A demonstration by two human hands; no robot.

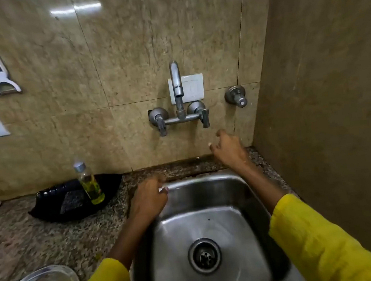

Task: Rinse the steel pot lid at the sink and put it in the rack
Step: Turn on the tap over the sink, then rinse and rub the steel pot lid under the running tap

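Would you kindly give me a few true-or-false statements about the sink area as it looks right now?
1. Water is running from the tap. False: no stream shows.
2. The sink holds no dishes. True.
3. The right hand grips the right tap handle. False: it is below the handle, not touching.
4. The left hand is at the sink's back-left corner. True.
5. The bottle with yellow liquid stands in the sink. False: it stands on the black tray on the counter.
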